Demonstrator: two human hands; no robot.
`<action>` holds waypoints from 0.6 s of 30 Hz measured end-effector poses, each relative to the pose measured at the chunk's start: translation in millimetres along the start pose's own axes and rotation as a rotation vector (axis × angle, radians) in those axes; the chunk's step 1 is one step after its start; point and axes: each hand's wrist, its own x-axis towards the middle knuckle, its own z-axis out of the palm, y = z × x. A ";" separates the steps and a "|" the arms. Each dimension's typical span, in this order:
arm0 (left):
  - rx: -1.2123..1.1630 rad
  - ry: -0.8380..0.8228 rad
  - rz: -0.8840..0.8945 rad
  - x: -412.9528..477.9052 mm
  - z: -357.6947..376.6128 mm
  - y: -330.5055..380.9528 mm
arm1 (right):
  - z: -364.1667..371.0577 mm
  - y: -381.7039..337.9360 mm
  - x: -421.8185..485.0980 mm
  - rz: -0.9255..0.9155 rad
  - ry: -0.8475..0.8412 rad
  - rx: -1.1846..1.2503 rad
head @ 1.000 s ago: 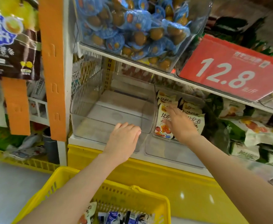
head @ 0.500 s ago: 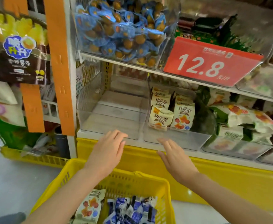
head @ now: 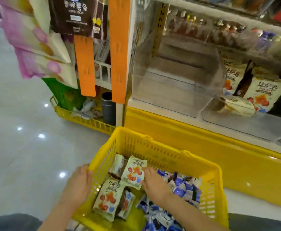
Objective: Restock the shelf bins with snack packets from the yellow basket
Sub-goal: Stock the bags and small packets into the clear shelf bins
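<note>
The yellow basket (head: 161, 155) stands on the floor in front of the shelf, holding cream snack packets with red fruit print and several small blue packets (head: 184, 189). My right hand (head: 154, 184) is inside the basket and pinches one cream packet (head: 134, 172) by its right edge. My left hand (head: 79, 182) grips the basket's left rim. On the bottom shelf a clear bin (head: 174, 80) holds nothing. The bin to its right (head: 236, 120) holds a few of the same cream packets (head: 263, 92).
The shelf's yellow base (head: 203, 147) runs right behind the basket. An orange post (head: 118, 47) marks the shelf's left end, with hanging snack bags (head: 36, 44), a low yellow rack (head: 86, 120) and a grey cylinder (head: 108, 107) beside it. Glossy floor lies to the left.
Both hands have dropped from the shelf bins down to the basket. My right hand has taken hold of a cream packet and my left has gripped the rim. The view has tilted down.
</note>
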 end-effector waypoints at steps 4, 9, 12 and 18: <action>-0.185 -0.058 -0.008 1.7 11.3 -11.6 | 20.0 0.9 31.7 0.227 -0.022 0.289; -0.223 -0.013 0.010 4.6 16.6 -16.9 | 35.4 6.8 68.2 0.510 -0.097 0.709; -0.223 -0.024 0.020 5.5 18.5 -17.9 | 41.7 5.6 85.3 0.673 -0.214 0.888; -0.219 -0.040 0.027 4.9 18.3 -17.4 | 56.7 14.7 100.8 0.758 -0.220 1.164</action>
